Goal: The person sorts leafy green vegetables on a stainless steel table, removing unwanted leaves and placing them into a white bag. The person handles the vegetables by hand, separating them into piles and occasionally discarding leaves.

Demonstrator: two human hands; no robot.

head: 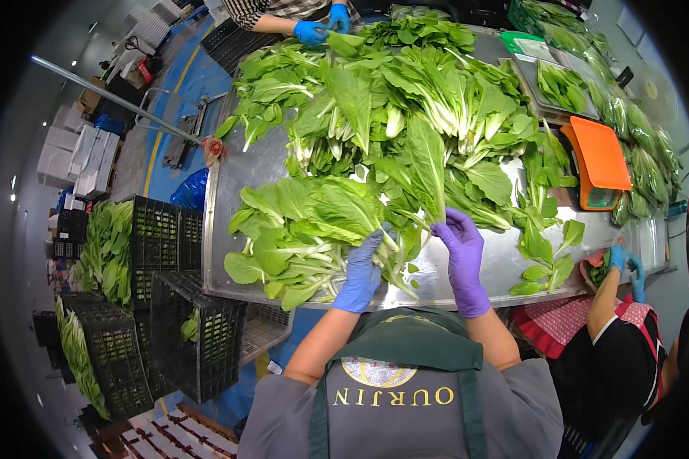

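My left hand [363, 269], in a blue glove, grips the pale stem end of a leafy green head [344, 209] whose leaves spread to the left. In a purple glove, my right hand [464, 252] pinches a long green leaf [428, 163] by its stem, and the leaf points away from me. Beneath and beside my left hand lies a heap of loose leafy greens [304, 264]. A larger pile of greens [436, 97] covers the far part of the metal table [270, 155]. Small leaf scraps lie between my hands.
Across the table are a co-worker's blue gloves [321, 31]; another co-worker [614, 321] works at the right. An orange scoop-shaped tray [600, 155] and a scale [551, 80] holding greens stand at the right, near bagged greens [646, 166]. Black crates [198, 338] stand at the left.
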